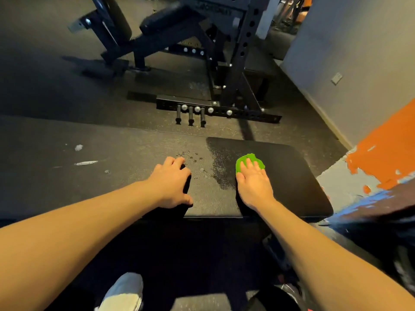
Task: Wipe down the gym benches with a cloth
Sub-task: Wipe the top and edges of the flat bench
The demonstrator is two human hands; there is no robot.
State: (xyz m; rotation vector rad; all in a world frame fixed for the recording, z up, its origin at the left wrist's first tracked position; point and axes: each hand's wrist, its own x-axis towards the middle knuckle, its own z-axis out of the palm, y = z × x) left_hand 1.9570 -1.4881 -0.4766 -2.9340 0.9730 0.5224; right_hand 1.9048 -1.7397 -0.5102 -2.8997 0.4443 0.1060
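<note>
The flat bench (292,176) ran across the view from 9 o'clock to 3 o'clock in front of the person. A black rack (233,63) and an inclined bench (157,25) stood well beyond it, toward 12 o'clock.

The pad's 3 o'clock end looked darker and cleaner. The stretch toward 9 o'clock looked grey and dusty, so most of the wiping seemed yet to be done.

The left hand (170,182) rested on the pad near its middle with the fingers curved over. Something dark lay under them, and I could not tell whether it was shadow or a held thing.

The right hand (253,185) lay just toward 3 o'clock of the left, its fingers fairly straight and spread, pressing down on the green cloth (248,157). The cloth was bunched small under the fingertips, on the side of the hand toward 12 o'clock.

A damp streak (220,169) ran between the two hands, with scattered droplets (193,157) at its 9 o'clock side. Far toward 9 o'clock sat a white smear (86,162) and a pale fleck (78,147).

To do the stroke well, the cloth probably wanted opening out flatter so that more of it met the pad. It could then be drawn in overlapping passes from the damp streak toward 9 o'clock, picking up the droplets before they dried. The left hand would have to lift clear, and the smear might need firmer rubbing.
</note>
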